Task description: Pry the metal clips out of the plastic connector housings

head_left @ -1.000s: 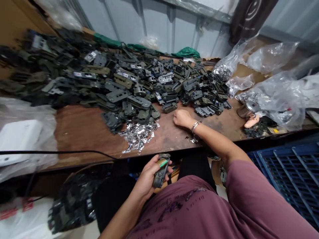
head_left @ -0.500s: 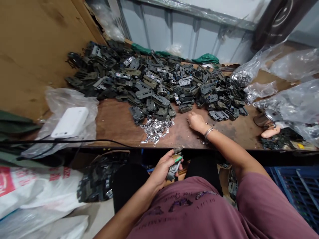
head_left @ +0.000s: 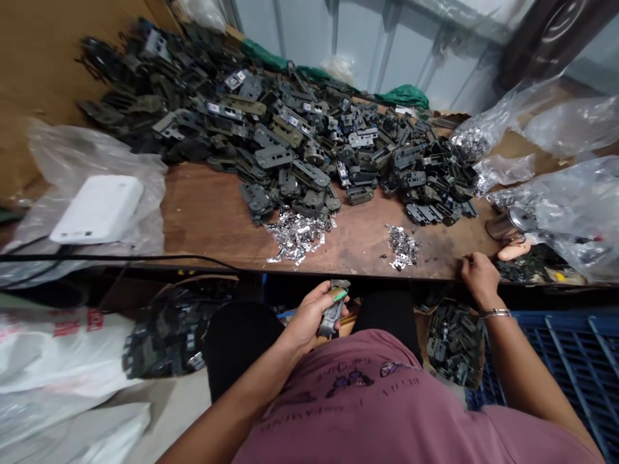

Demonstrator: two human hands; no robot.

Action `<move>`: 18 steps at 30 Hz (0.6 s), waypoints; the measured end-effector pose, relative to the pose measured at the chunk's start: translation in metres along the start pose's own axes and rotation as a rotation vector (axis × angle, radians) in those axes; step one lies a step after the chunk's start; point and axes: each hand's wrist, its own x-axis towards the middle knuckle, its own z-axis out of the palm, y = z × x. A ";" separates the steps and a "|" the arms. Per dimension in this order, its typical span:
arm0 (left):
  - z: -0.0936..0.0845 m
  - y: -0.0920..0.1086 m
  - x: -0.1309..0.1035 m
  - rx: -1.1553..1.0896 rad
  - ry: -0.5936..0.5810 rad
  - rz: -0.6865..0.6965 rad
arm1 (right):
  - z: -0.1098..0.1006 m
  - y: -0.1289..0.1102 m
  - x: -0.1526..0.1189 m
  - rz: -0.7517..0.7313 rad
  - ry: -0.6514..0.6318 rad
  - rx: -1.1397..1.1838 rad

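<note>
My left hand (head_left: 314, 312) is closed around a long grey metal part (head_left: 333, 312) with slots, held just below the table's front edge; a green strip shows at my thumb. Over the table's right front, my right hand (head_left: 481, 277) has its fingers curled together, and whatever they hold is too small to make out. Beyond it stand a metal tin (head_left: 507, 225) and a flesh-coloured finger-shaped piece (head_left: 514, 249). Small shiny metal clips lie in two heaps, a larger one (head_left: 297, 237) and a smaller one (head_left: 403, 247).
A wide pile of dark metal parts (head_left: 290, 138) covers the back of the wooden table (head_left: 193, 212). On the left a white box-shaped device (head_left: 99, 209) rests on plastic, with a cable along the edge. Clear bags (head_left: 580, 200) lie right. A carton of parts (head_left: 454, 341) stands below.
My right hand has moved right, from the table's middle to near the tin, uncovering the smaller clip heap. My left hand still holds the metal part. The view has shifted slightly.
</note>
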 end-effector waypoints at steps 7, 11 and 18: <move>0.009 -0.003 0.003 0.013 0.020 0.004 | -0.010 -0.013 -0.005 -0.112 0.081 0.057; 0.010 -0.003 0.002 0.041 0.044 0.009 | -0.022 -0.107 -0.012 -0.398 0.010 0.546; 0.006 0.001 -0.011 0.037 0.061 0.048 | -0.038 -0.263 0.010 -0.690 -0.241 0.515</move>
